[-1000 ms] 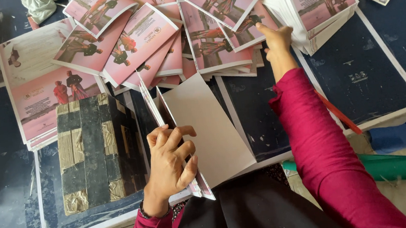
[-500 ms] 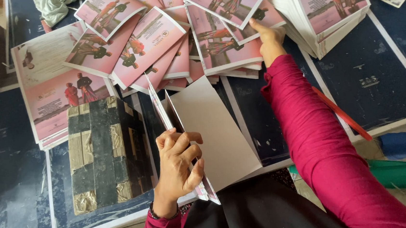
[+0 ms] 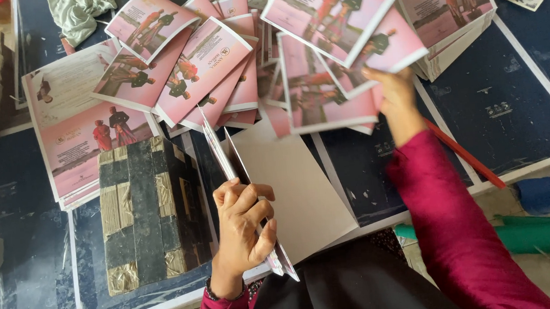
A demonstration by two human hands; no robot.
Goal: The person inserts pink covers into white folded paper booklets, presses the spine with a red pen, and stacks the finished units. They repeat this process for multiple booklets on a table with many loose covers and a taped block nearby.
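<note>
My left hand (image 3: 241, 226) grips an open booklet (image 3: 297, 185) by its spine edge, its blank grey inner page facing up over my lap. My right hand (image 3: 396, 96) is raised and holds a few pink printed cards (image 3: 335, 45) fanned out and blurred with motion, lifted above the heap of the same pink cards (image 3: 196, 69) spread across the dark work surface. Both arms wear magenta sleeves.
A taped block of dark and tan strips (image 3: 145, 214) lies left of my left hand. A stack of pink cards (image 3: 450, 10) stands at the back right, another pile (image 3: 71, 144) at the left. A red stick (image 3: 465, 156), a green roll (image 3: 543, 235) and a cloth (image 3: 81, 13) lie around.
My right hand has picked up a few pink cards from the heap and is swinging them up and toward me. My left hand keeps its hold on the open booklet.
</note>
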